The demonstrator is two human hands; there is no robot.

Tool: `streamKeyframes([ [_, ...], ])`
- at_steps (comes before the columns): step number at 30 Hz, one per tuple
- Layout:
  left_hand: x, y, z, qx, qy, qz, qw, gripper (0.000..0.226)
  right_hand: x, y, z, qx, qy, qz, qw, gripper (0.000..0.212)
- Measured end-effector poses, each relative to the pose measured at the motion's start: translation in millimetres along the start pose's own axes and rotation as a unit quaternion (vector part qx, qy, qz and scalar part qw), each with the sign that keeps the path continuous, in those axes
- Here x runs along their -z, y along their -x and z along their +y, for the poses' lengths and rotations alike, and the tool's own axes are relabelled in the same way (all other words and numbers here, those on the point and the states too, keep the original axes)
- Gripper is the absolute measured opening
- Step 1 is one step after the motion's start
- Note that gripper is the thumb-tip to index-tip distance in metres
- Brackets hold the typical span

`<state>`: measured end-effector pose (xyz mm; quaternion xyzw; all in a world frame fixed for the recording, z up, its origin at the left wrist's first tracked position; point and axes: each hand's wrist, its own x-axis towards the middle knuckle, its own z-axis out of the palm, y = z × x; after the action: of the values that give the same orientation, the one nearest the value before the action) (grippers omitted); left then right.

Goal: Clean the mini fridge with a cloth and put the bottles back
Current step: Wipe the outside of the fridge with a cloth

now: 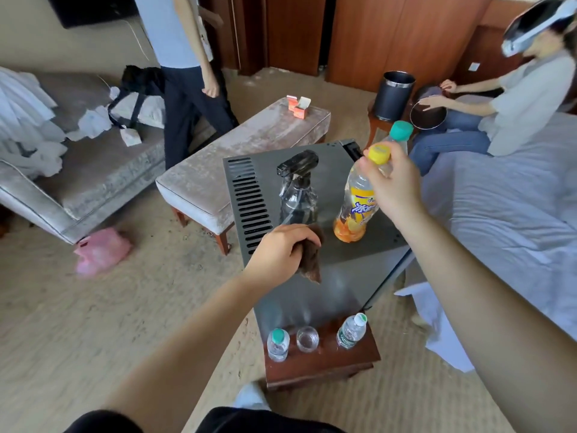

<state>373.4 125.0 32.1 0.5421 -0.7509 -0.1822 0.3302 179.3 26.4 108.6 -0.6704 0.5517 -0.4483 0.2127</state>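
The only print partly legible is on the yellow label of the orange drink bottle [356, 207], near the right edge of the mini fridge [331, 254] top: blue Chinese characters, the first resembling 冰, the rest blurred. Labels on the small water bottles [351, 332] are too small to read.

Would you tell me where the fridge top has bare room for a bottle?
Fridge top: bare at the back, behind the spray bottle, and at the front right corner beside the orange drink bottle. Crowded front left, where the left hand holds the cloth.
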Motion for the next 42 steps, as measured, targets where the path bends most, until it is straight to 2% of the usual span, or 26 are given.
streamKeyframes([
  [6,-6.1,-2.6,6.1,0.020,-0.003,-0.005,1.000,0.046,35.5,17.0,-3.7,0.041,-0.107,0.045,0.992,0.020],
  [13,-29.9,-4.8,23.5,0.006,-0.005,-0.010,1.000,0.047,61.3,69.1,30.1,-0.003,-0.106,-0.113,0.988,0.023],
  [17,-42.6,0.5,27.7,-0.001,-0.029,0.002,1.000,0.043,52.3,105.4,76.9,-0.038,-0.054,-0.154,0.986,0.022],
  [24,-59.4,28.5,34.4,-0.002,-0.105,-0.003,0.994,0.035,33.3,144.6,142.3,-0.089,0.034,-0.157,0.983,0.034],
  [28,-68.4,59.3,24.0,0.041,-0.126,-0.028,0.991,0.034,12.1,165.2,173.5,-0.107,0.090,-0.172,0.975,0.041],
  [34,-76.6,106.1,-7.7,0.144,-0.107,-0.041,0.983,0.033,-34.8,209.8,224.4,-0.168,0.167,-0.246,0.940,0.039],
  [39,-86.5,121.3,-26.0,0.207,-0.083,-0.044,0.974,0.035,-76.9,237.1,261.8,-0.153,0.269,-0.317,0.896,0.039],
  [42,-93.7,123.4,-33.0,0.230,-0.072,-0.059,0.969,0.033,-95.1,243.5,271.5,-0.174,0.317,-0.349,0.865,0.038],
])
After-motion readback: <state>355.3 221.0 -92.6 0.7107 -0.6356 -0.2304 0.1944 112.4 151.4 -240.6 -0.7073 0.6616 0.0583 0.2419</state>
